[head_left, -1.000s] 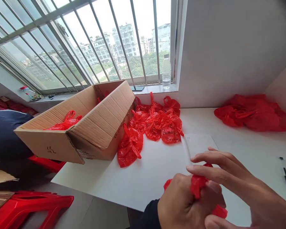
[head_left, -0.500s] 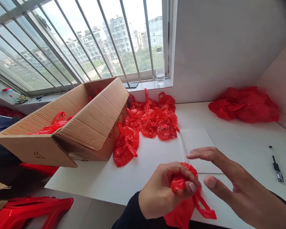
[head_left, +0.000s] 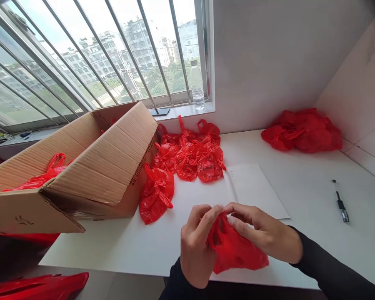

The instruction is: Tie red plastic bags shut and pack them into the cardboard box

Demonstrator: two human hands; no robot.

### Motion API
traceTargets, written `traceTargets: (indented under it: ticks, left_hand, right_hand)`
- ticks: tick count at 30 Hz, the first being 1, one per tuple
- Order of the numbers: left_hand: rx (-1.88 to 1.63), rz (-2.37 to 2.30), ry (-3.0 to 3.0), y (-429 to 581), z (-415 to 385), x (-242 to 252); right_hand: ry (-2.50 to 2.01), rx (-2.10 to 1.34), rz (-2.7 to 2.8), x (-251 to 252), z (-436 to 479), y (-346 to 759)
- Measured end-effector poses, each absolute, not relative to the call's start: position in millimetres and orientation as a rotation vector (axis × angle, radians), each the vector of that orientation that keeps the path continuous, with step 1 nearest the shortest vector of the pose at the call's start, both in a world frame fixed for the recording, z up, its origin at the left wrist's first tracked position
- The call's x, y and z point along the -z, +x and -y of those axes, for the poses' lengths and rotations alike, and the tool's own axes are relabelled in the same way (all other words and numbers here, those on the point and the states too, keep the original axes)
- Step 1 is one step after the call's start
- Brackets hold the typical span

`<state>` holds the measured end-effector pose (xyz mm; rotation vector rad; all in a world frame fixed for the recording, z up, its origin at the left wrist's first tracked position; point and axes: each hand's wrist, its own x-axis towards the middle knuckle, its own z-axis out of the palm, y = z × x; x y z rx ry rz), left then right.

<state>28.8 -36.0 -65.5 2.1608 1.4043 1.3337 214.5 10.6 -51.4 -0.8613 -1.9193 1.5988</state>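
Note:
A thin red plastic bag (head_left: 237,252) hangs between my two hands over the front edge of the white table. My left hand (head_left: 198,243) grips its upper part, fingertips pinched together near the top. From the other side, my right hand (head_left: 259,229) pinches the bag's top edge, its fingertips almost meeting those of the left. What the bag contains is hidden. Beyond my hands, several knotted red bags (head_left: 187,156) sit in a cluster. One knotted red bag (head_left: 157,193) stands a little nearer, beside the cardboard box.
An open cardboard box (head_left: 112,158) with red bags inside stands at the left. White paper (head_left: 256,189) lies behind my hands, and a pen (head_left: 341,204) to the right. A pile of red bags (head_left: 303,130) rests by the wall. A water bottle (head_left: 197,87) stands on the windowsill.
My right hand, open and apart before, has come in to pinch the bag. My left hand has turned from a fist around the bag to a fingertip grip. The view has shifted slightly right.

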Motion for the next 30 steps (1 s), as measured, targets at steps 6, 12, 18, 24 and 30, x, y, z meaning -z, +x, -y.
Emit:
traceTargets:
  ticks: [6,12,18,24,30]
  left_hand:
    - [-1.228,-1.394,2.236,27,37,62]
    - [-1.028,-1.617,2.241,21,55,82]
    - [-0.789,-1.816,2.236,-17,79,121]
    - [-0.796,-1.725,2.284,-5,80,121]
    - [-0.565,-1.447,2.628,22,64,129]
  right_hand:
    - [-0.878,-1.445,1.839,41,-13,218]
    - [-0.989,-1.471,1.657,43,-8,223]
    - [-1.314,-1.282,1.583,98,-13,259]
    - [-1.315,-1.259,1.42,108,5,248]
    - [-1.166,-1.062,1.789,128,29,210]
